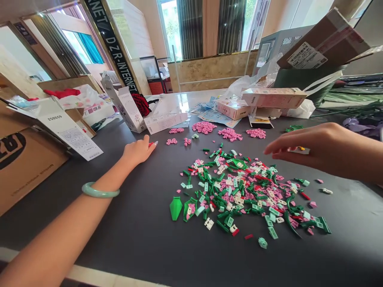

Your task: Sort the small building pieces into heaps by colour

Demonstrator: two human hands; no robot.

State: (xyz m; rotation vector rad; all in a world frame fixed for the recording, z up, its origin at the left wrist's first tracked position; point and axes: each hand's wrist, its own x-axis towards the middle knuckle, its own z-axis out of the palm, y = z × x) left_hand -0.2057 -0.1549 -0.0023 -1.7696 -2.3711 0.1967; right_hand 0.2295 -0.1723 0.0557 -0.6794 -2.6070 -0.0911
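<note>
My left hand (pixel 138 151) rests low over the dark table, its fingers closed around a small red building-brick piece (pixel 151 144). A pale green bangle (pixel 101 190) circles that wrist. To the right, my right hand (pixel 317 145) hovers beside the loose brick pile (pixel 239 185); its fingers stretch left with the thumb apart, and I see nothing held. A bit of yellow-orange shows in the gap under its fingers. Green, pink, white, mint and red pieces make up the pile. Pink brick clusters (pixel 204 127) sit behind it. Two green leaf-shaped pieces (pixel 176 208) lie at its near left.
Opened white boxes (pixel 70 127) and a cardboard carton (pixel 30 167) stand at left. Flat boxes (pixel 273 98), blue printed sheets (pixel 220 118) and clear plastic are at the back. A brown parcel (pixel 326 40) tops a dark bin (pixel 305 81) at back right.
</note>
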